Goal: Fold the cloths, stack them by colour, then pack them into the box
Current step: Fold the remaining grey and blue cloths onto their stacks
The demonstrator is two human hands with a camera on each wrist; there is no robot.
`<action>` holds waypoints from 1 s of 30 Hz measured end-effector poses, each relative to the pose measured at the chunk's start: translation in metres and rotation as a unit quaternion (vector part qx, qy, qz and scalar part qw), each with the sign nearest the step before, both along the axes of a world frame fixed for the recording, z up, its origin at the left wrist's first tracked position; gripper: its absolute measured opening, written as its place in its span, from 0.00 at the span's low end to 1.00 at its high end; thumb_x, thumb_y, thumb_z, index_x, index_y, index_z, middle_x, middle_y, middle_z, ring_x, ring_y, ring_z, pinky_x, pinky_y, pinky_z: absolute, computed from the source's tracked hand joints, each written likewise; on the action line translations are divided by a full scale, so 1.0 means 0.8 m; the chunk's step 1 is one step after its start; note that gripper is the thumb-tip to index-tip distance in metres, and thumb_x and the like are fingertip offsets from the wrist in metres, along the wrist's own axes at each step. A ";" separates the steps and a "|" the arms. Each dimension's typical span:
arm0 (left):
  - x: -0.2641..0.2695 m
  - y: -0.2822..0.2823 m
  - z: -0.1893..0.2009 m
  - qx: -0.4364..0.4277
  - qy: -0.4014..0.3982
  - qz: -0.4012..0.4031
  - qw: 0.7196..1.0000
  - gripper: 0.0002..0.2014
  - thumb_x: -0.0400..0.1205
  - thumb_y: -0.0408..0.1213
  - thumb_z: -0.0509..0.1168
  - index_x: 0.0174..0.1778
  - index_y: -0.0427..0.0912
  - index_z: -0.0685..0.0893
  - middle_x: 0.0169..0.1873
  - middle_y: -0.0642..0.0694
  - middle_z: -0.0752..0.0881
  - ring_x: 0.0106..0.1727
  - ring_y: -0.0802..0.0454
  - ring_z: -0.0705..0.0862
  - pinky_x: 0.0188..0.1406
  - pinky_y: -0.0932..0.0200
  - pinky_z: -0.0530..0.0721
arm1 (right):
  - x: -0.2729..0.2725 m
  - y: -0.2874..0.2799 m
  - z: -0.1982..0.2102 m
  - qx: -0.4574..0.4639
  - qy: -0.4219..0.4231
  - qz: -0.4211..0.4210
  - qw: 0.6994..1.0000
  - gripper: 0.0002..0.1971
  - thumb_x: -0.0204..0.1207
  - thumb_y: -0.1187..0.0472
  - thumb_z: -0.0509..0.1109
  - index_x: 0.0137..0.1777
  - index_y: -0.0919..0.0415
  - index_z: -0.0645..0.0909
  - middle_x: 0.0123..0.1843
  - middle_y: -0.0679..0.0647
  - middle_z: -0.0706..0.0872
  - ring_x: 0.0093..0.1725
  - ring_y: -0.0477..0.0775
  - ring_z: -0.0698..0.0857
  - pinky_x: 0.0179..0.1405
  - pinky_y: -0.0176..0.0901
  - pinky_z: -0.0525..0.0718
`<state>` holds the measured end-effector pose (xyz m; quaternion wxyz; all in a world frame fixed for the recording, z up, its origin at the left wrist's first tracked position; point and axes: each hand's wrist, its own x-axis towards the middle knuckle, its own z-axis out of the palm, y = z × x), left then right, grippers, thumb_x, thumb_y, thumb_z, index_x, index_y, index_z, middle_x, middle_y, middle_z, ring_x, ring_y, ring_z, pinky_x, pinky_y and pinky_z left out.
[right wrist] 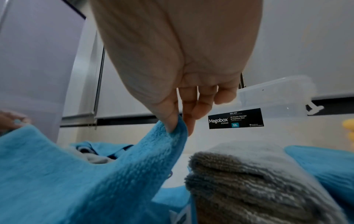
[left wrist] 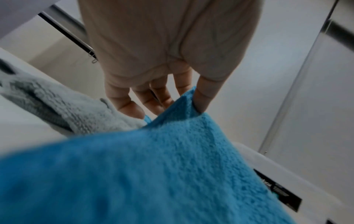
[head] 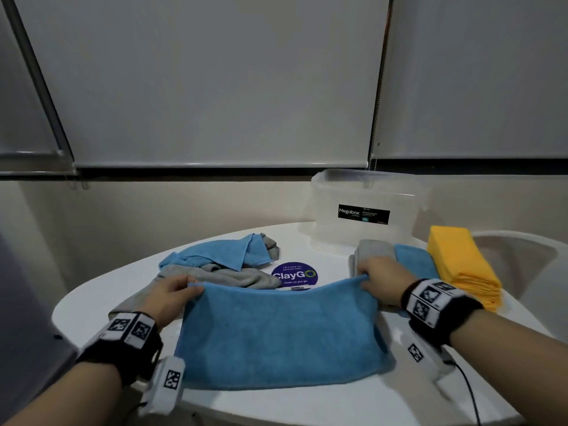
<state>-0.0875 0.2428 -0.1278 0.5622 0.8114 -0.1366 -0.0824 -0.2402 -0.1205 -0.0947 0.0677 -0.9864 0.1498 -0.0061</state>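
A blue cloth (head: 276,336) hangs between both hands over the near side of the white table (head: 307,404), its lower edge lying on the tabletop. My left hand (head: 172,295) pinches its upper left corner, thumb against fingers, as the left wrist view shows on the blue cloth (left wrist: 153,174). My right hand (head: 376,276) pinches the upper right corner of the blue cloth (right wrist: 95,174). A clear plastic Megabox box (head: 365,210) stands open at the back right. Folded grey cloths (head: 373,250), a folded blue cloth (head: 413,259) and a yellow stack (head: 461,265) lie right.
A loose heap of blue cloths (head: 221,252) and grey cloths (head: 233,276) lies at the back left of the table. A round purple ClayGo sticker (head: 294,274) marks the middle. A white chair (head: 522,256) stands at the right. Window blinds hang behind.
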 end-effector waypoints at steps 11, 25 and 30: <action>0.082 -0.041 -0.067 0.190 -0.018 0.044 0.981 0.11 0.79 0.32 0.67 0.31 0.42 0.77 0.30 0.44 0.80 0.36 0.47 0.77 0.35 0.58 0.71 | 0.095 0.008 -0.038 -0.234 0.120 0.008 0.965 0.17 0.75 0.71 0.56 0.58 0.57 0.80 0.60 0.56 0.83 0.67 0.59 0.73 0.65 0.55 0.66; 0.156 -0.016 -0.068 0.238 0.012 0.046 0.970 0.09 0.77 0.35 0.72 0.31 0.44 0.82 0.34 0.43 0.86 0.41 0.45 0.82 0.46 0.56 0.78 | 0.134 0.031 -0.072 -0.127 0.182 0.020 0.975 0.09 0.81 0.71 0.55 0.42 0.64 0.75 0.57 0.63 0.82 0.60 0.62 0.84 0.53 0.46 0.80; 0.164 -0.038 -0.056 0.318 -0.017 0.036 0.947 0.04 0.80 0.39 0.70 0.41 0.44 0.82 0.40 0.44 0.84 0.42 0.49 0.80 0.40 0.62 0.73 | 0.149 0.029 -0.074 -0.151 0.185 0.018 0.971 0.14 0.81 0.71 0.55 0.59 0.66 0.79 0.47 0.59 0.80 0.62 0.62 0.83 0.49 0.44 0.76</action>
